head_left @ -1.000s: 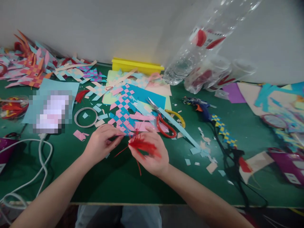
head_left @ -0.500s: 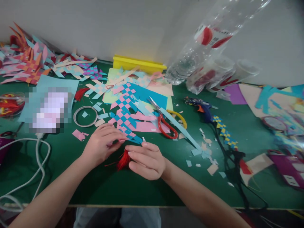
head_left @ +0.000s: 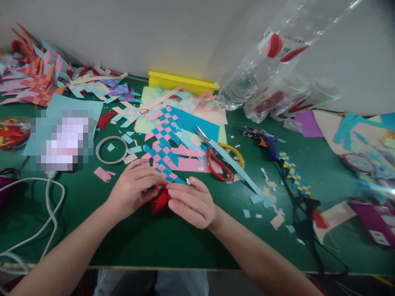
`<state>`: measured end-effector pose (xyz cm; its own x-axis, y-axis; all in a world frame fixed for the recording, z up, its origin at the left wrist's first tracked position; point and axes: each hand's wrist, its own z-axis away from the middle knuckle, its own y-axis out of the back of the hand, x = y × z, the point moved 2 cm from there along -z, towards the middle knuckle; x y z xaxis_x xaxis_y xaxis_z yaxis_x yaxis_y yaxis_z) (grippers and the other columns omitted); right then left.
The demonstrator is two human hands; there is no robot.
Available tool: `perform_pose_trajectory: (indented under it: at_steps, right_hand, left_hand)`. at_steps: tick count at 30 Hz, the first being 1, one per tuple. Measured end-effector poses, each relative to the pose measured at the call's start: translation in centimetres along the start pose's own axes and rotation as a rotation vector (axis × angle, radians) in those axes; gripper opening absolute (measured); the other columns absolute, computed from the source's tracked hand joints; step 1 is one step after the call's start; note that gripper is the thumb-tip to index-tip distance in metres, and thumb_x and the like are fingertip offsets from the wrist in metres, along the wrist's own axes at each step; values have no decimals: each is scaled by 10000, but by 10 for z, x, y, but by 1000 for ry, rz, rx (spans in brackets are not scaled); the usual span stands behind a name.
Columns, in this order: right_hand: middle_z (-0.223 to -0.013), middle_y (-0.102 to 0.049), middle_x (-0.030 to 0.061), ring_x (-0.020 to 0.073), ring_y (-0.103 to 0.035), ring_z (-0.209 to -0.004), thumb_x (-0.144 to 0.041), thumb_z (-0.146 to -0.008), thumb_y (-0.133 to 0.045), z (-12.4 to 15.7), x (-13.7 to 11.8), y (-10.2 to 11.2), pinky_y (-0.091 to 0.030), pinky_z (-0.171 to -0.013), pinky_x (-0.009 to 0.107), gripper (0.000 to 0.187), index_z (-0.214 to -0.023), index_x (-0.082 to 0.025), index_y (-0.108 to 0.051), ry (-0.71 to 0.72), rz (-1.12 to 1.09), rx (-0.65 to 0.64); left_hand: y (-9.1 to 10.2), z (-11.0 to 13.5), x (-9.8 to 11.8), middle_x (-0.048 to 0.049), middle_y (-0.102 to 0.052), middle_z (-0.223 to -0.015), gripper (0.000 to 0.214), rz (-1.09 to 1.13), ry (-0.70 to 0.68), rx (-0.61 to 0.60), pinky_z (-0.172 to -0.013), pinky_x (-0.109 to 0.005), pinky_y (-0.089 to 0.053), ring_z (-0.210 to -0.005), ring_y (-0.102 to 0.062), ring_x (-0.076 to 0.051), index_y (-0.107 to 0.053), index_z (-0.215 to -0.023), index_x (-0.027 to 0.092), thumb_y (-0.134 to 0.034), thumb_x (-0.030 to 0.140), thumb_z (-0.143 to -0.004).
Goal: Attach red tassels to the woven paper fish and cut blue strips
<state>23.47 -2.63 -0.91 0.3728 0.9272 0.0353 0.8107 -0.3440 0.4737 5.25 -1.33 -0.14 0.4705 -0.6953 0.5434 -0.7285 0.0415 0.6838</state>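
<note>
Pink and blue woven paper pieces (head_left: 162,135) lie in a row at the middle of the table. My left hand (head_left: 131,187) is closed at the near end of that row, its fingertips pinching a pink bit of the woven paper, mostly hidden by the fingers. My right hand (head_left: 193,203) faces it, fingers bent around the top of a red tassel (head_left: 159,204), whose threads hang between both hands. The fingertips of the two hands nearly meet. Just beyond the right hand lie scissors (head_left: 219,166) with one red and one yellow handle.
A tape ring (head_left: 97,151) and a phone (head_left: 63,144) on a cable are at left. A glue gun (head_left: 267,146) with a black cord lies right. Behind stand a plastic bottle (head_left: 240,88) and a yellow strip (head_left: 183,82). Paper scraps (head_left: 277,222) litter the table.
My right hand has brought the red tassel up and closer to my left hand's fingertips. The view has shifted slightly; the things on the table stay in place.
</note>
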Motion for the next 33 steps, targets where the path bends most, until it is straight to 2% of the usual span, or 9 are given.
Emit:
perform_pose_trajectory:
  at_steps: [9,20,29,33]
  right_hand:
    - [-840,-717,17,139,-704,-929,-11,-802,-556,1,2,3,-365,-1131,320,208,-932,-158,-623,-26,-39,-25]
    - [-815,-706,19,121,-701,-871,-33,-863,-492,-3,6,3,-546,-945,331,182,-895,-171,-606,-61,-48,-37]
    - [-855,-712,51,145,-699,-906,-11,-839,-515,2,6,2,-527,-976,364,199,-960,-140,-606,-69,-86,-38]
    - [-858,-712,55,144,-698,-914,-12,-838,-517,2,6,2,-511,-1000,356,192,-951,-137,-611,-66,-89,-34]
  left_hand:
    - [-2,1,0,6,-736,-876,88,-15,-29,37,-1026,-372,-383,-820,-689,-123,-625,-911,211,-570,147,-888]
    - [-3,1,1,4,-739,-911,122,-42,-30,54,-1022,-389,-403,-840,-689,-133,-620,-957,225,-598,142,-869]
    - [-5,0,-1,-19,-724,-959,121,-56,-7,-30,-978,-385,-418,-886,-665,-152,-601,-987,214,-589,161,-878]
    - [-8,0,-2,-26,-721,-940,95,-78,-41,2,-932,-364,-433,-871,-649,-158,-603,-977,201,-576,177,-888]
